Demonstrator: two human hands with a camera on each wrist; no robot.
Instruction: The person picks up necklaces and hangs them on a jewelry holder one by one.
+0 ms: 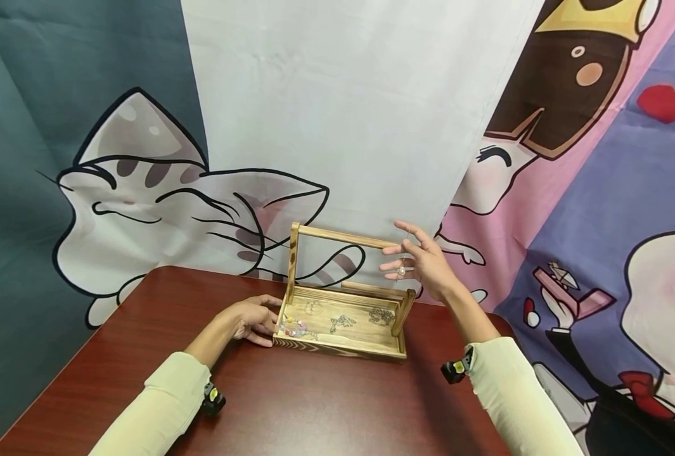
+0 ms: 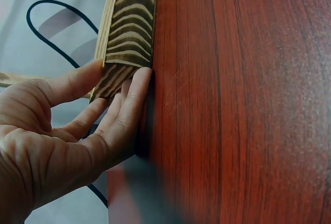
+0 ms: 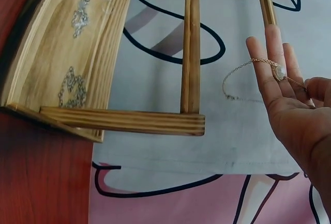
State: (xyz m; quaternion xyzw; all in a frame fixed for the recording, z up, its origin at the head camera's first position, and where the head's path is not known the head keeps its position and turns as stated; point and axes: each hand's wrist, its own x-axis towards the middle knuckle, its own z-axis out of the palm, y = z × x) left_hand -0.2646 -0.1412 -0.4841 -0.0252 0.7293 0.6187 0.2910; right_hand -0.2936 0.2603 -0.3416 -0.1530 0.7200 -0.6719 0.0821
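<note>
A wooden jewelry stand (image 1: 340,350) with a shallow tray base and raised bars sits on the table. My left hand (image 1: 254,320) grips its left end; in the left wrist view the thumb lies on one edge of the end piece (image 2: 116,79) and the fingers on the opposite edge. Up at the right end of the top bar (image 1: 343,237), my right hand (image 1: 423,259) pinches a thin chain bracelet (image 3: 226,80). The chain runs across the fingers, with a pale pendant (image 3: 280,72) lying against them and a loop hanging free.
Inside the tray are a colorful beaded bracelet (image 1: 296,329) at the left, a silver chain (image 1: 343,322) mid-tray and another bunched chain (image 1: 381,316) at the right. A lower bar (image 1: 374,290) stands at the back. Behind the dark red table (image 1: 326,405) hangs a printed cartoon cloth (image 1: 360,126).
</note>
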